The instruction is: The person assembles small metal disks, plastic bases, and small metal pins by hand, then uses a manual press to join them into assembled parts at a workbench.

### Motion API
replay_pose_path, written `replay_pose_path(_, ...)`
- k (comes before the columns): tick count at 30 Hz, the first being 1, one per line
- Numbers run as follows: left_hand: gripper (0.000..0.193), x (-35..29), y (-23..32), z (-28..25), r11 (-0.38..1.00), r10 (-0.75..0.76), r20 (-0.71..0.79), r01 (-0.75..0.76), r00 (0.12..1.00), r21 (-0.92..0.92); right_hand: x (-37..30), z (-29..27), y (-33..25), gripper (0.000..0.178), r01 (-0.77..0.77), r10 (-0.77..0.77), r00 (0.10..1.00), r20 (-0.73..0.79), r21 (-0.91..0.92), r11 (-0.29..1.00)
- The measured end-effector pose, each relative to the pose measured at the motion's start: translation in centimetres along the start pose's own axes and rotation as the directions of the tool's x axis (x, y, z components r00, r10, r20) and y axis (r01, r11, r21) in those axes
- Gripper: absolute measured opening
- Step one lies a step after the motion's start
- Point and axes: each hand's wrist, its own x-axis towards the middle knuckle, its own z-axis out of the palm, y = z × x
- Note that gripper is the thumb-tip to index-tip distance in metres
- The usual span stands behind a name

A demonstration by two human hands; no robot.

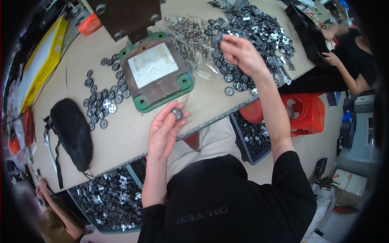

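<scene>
Blk shirt [235,198], L fingers [164,113] half-curled w/ disc [177,114]

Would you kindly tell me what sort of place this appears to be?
Probably a small-parts assembly workshop: a press-like machine stands on the bench near a heap of dark parts, with a parts-filled tray below.

Blk pouch [72,133] at L, yel tray [52,60] & orange bag [89,25] upper L, red stool [313,113] at R
</scene>
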Motion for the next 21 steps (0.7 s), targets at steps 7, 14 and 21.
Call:
replay_pose_path(7,0.036,-0.3,-0.1,0.8,0.999,0.006,-0.018,-0.005,1.0,0.054,-6.4,6.3,4.2,0.025,0.273,-0.272,0.959,0.077,-0.011,0.962)
replay_pose_path(14,0.033,-1.1,-0.5,1.0,0.978,0.083,-0.089,-0.064,0.993,0.198,-7.6,7.8,3.6,0.02,0.134,-0.141,0.988,0.057,0.113,0.985)
replay_pose_path(21,0.033,-1.3,-0.4,1.4,0.929,0.171,-0.118,-0.12,0.978,0.35,-7.4,8.0,1.2,0.023,0.222,-0.202,0.972,0.117,-0.194,0.956)
